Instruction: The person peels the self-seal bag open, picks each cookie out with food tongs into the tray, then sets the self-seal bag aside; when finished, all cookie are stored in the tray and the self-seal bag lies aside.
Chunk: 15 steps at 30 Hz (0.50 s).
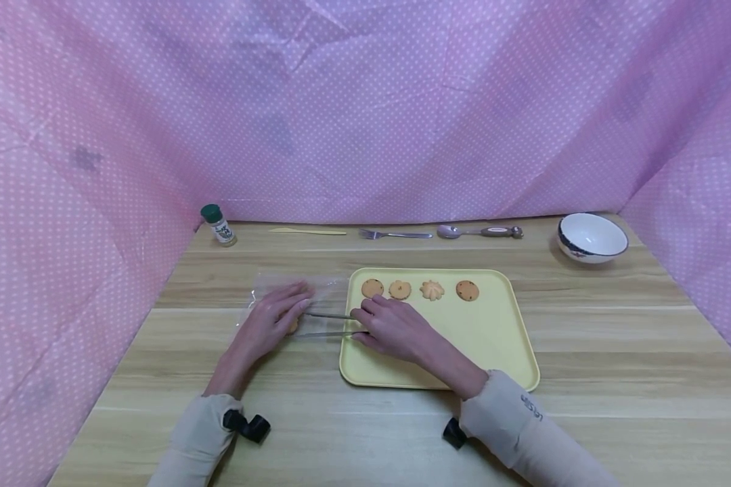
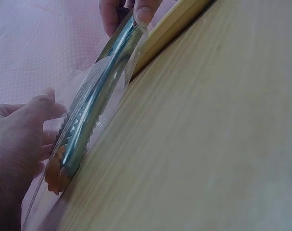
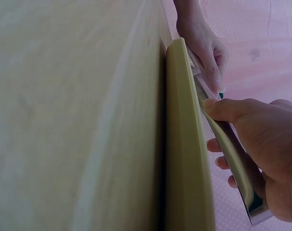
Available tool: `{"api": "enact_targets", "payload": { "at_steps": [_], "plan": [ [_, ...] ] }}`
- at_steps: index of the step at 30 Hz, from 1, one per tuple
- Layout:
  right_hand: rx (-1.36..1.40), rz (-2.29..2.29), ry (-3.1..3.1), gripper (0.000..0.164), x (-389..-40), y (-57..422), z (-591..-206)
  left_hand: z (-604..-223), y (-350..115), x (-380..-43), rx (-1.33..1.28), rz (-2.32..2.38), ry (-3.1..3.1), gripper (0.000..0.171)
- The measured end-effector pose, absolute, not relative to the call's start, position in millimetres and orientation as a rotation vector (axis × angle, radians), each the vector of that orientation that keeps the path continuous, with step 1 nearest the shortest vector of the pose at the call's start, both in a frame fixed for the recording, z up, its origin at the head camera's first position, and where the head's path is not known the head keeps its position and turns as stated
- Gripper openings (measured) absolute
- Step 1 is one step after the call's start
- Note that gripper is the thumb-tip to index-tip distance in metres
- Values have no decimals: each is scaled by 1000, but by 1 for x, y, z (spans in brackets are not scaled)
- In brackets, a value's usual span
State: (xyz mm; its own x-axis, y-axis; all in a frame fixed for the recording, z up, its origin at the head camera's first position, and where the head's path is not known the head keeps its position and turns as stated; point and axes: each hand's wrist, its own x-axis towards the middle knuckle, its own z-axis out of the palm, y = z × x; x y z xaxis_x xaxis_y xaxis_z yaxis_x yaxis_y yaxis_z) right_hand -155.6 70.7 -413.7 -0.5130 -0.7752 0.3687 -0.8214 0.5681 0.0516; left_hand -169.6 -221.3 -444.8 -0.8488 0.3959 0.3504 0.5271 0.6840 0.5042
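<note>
A clear plastic bag (image 1: pixel 325 287) lies left of the yellow tray (image 1: pixel 487 338). My left hand (image 1: pixel 278 314) is on the bag and holds its film, thumb and fingers against the plastic in the left wrist view. My right hand (image 1: pixel 396 328) grips metal tongs (image 1: pixel 325 334) near the tray's left edge, thumb on one arm and fingers on the other. The tongs' serrated ends (image 2: pixel 81 144) reach inside the bag. At their tips is a cookie (image 2: pixel 55 174), partly covered by my left hand in the head view.
Several cookies (image 1: pixel 432 291) line the tray's far side. Along the table's back stand a green-capped shaker (image 1: pixel 219 226) and a white bowl (image 1: pixel 592 238). Between them lie a yellow knife (image 1: pixel 307 232), a fork (image 1: pixel 396 235) and a spoon (image 1: pixel 481 232). A pink dotted cloth (image 1: pixel 365 115) hangs behind.
</note>
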Motion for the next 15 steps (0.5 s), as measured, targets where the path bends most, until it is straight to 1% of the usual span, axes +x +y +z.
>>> {"api": "enact_targets", "payload": {
  "at_steps": [15],
  "plan": [
    [1310, 159, -2396, 22, -155, 70, -414, -444, -221, -170, -744, -910, -2688, 32]
  ]
}}
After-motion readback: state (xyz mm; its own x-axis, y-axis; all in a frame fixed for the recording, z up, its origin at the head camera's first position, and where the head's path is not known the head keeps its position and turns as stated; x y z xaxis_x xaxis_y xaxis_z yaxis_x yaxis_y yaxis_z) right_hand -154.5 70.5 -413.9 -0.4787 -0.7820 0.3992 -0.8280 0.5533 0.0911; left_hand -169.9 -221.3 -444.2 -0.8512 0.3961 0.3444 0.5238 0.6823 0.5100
